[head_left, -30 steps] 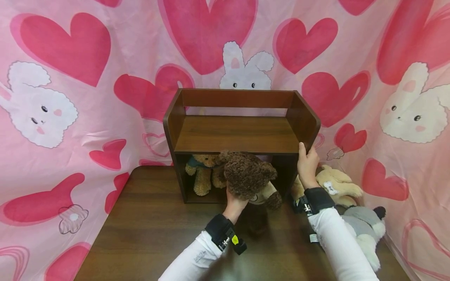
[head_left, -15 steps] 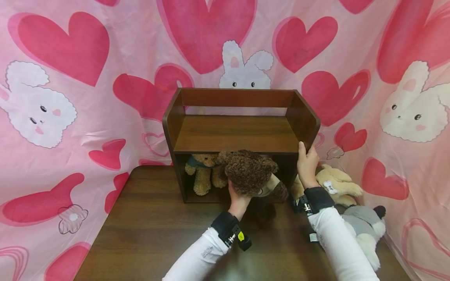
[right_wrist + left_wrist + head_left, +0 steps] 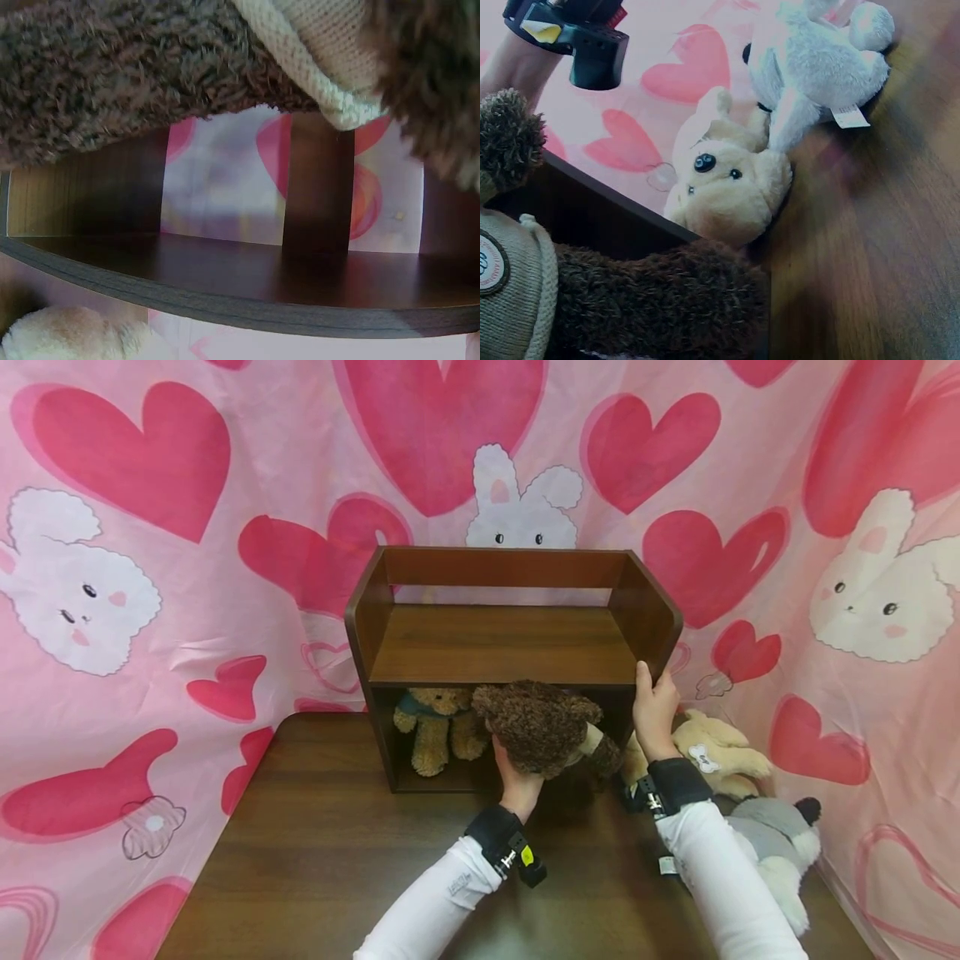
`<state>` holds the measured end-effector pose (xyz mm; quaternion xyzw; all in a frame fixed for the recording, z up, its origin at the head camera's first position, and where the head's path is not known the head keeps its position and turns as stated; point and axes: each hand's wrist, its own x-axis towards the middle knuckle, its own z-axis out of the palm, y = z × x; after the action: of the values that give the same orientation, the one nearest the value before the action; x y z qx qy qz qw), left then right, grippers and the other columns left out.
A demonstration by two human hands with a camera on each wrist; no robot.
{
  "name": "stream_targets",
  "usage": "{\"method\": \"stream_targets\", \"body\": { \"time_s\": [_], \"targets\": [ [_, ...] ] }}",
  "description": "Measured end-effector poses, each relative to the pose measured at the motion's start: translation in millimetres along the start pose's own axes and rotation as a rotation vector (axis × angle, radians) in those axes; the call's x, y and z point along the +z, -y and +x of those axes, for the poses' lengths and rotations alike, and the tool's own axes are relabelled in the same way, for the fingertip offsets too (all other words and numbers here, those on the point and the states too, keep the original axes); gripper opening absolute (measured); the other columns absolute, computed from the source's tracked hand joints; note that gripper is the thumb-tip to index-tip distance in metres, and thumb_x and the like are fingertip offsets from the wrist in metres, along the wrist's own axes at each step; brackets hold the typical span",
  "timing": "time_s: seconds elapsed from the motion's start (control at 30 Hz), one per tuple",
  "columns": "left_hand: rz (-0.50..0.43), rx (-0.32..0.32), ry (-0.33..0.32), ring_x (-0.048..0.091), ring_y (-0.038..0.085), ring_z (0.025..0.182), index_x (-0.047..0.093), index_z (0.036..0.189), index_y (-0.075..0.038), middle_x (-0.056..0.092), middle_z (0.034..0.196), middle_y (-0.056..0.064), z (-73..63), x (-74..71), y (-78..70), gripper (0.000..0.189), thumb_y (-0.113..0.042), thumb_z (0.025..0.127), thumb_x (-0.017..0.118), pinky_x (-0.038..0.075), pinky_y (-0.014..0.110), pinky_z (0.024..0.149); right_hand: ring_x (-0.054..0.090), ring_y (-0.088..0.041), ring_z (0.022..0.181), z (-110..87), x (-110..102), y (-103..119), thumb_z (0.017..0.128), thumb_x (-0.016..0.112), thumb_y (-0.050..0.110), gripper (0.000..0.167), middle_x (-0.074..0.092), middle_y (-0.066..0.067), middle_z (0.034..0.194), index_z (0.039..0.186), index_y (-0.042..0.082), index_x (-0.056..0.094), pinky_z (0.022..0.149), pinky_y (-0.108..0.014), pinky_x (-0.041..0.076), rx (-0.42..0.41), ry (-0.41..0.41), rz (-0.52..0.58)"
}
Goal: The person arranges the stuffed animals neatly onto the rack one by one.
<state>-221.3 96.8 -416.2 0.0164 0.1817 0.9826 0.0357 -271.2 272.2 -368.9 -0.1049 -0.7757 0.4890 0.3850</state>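
A dark brown curly teddy bear (image 3: 536,727) in a beige knit sweater (image 3: 525,285) is at the mouth of the lower compartment of a brown wooden shelf (image 3: 502,647). My left hand (image 3: 519,783) holds it from below and the left; the fingertips are hidden behind its fur. The bear leans rightward, its legs and an arm filling the right wrist view. On the shelf's right side panel, my right hand (image 3: 655,714) grips the front edge, thumb upward. Inside the compartment, at left, a light brown teddy bear (image 3: 431,743) with a blue-green scarf sits upright, partly covered.
Right of the shelf, a cream plush dog (image 3: 720,750) with a bone-shaped tag lies on the wooden table (image 3: 322,860). Nearer, beside my right forearm, lies a grey and white plush animal (image 3: 776,847). Pink heart-printed fabric (image 3: 300,468) hangs behind and at both sides.
My left hand has moved right and a little inward, carrying the dark brown bear with it. The bear has tipped further to the right. My right hand stays on the shelf panel.
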Motion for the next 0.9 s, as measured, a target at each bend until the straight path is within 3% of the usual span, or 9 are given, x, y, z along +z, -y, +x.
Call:
{"method": "stream_targets", "body": {
  "time_s": [0.1,0.17,0.27,0.37,0.47,0.57,0.67,0.77,0.9],
  "targets": [
    [-0.013,0.030,0.023,0.021,0.026,0.133,0.010,0.145,-0.012,0.022,0.144,0.008,3.0,-5.3,3.5,0.060,-0.048,0.097,0.016,0.023,0.038,0.106,0.048,-0.035,0.089,-0.3,1.2,0.8,0.094,0.048,0.023,0.034,0.056,-0.028,0.093,0.102,-0.009,0.054,0.080,-0.047,0.035,-0.004,-0.007,-0.001],
    [0.000,0.069,0.048,0.029,0.023,0.129,0.018,0.142,-0.015,0.033,0.137,0.003,5.2,-8.7,7.3,0.064,-0.053,0.093,0.032,0.024,0.038,0.106,0.049,-0.036,0.090,-0.1,0.9,0.6,0.094,0.049,0.023,0.034,0.056,-0.028,0.095,0.103,-0.009,0.054,0.080,-0.047,0.035,-0.005,-0.008,-0.005],
    [0.127,0.189,0.105,0.041,0.013,0.118,0.034,0.130,-0.021,0.045,0.121,-0.007,7.8,-12.5,12.0,0.064,-0.058,0.081,0.053,0.030,0.034,0.102,0.049,-0.036,0.090,0.2,0.9,-0.2,0.094,0.049,0.023,0.034,0.057,-0.028,0.094,0.103,-0.009,0.054,0.080,-0.047,0.035,-0.005,-0.008,-0.009],
    [0.206,0.291,0.150,0.045,0.008,0.112,0.044,0.120,-0.029,0.050,0.115,-0.012,10.8,-14.8,16.1,0.055,-0.054,0.075,0.062,0.034,0.032,0.098,0.049,-0.035,0.089,0.3,0.5,-0.1,0.093,0.050,0.022,0.033,0.057,-0.028,0.093,0.103,-0.009,0.055,0.080,-0.047,0.035,-0.009,-0.012,-0.006],
    [0.188,0.270,0.156,0.045,0.006,0.112,0.044,0.117,-0.037,0.048,0.117,-0.013,13.4,-16.1,19.7,0.052,-0.056,0.073,0.063,0.033,0.031,0.098,0.049,-0.035,0.088,0.5,0.3,0.0,0.093,0.050,0.021,0.032,0.057,-0.028,0.093,0.104,-0.008,0.055,0.080,-0.047,0.036,-0.014,-0.015,-0.007],
    [0.234,0.270,0.149,0.044,0.005,0.112,0.040,0.118,-0.038,0.046,0.118,-0.015,16.7,-18.5,22.8,0.056,-0.060,0.071,0.062,0.033,0.030,0.099,0.049,-0.034,0.087,0.5,0.2,0.4,0.093,0.050,0.022,0.031,0.057,-0.027,0.091,0.103,-0.008,0.055,0.079,-0.047,0.036,-0.017,-0.014,-0.010],
    [0.324,0.309,0.167,0.044,0.003,0.111,0.037,0.120,-0.036,0.046,0.117,-0.016,21.0,-22.5,26.0,0.054,-0.061,0.075,0.058,0.034,0.027,0.097,0.049,-0.034,0.086,0.3,0.4,0.5,0.093,0.050,0.022,0.031,0.057,-0.026,0.091,0.102,-0.008,0.055,0.079,-0.046,0.036,-0.013,-0.016,-0.010],
    [0.302,0.320,0.210,0.044,0.004,0.113,0.037,0.121,-0.036,0.046,0.118,-0.015,25.2,-25.8,29.3,0.050,-0.058,0.079,0.054,0.034,0.028,0.098,0.049,-0.032,0.087,0.4,0.5,0.6,0.094,0.049,0.022,0.032,0.057,-0.026,0.093,0.104,-0.007,0.055,0.080,-0.045,0.036,0.002,-0.008,-0.006],
    [0.261,0.292,0.196,0.045,0.006,0.114,0.036,0.126,-0.032,0.047,0.119,-0.012,29.1,-29.6,33.7,0.056,-0.054,0.079,0.057,0.032,0.032,0.101,0.048,-0.032,0.087,0.6,0.8,0.7,0.094,0.049,0.023,0.032,0.057,-0.025,0.094,0.104,-0.007,0.055,0.080,-0.045,0.036,0.012,-0.003,-0.008]
  ]
}}
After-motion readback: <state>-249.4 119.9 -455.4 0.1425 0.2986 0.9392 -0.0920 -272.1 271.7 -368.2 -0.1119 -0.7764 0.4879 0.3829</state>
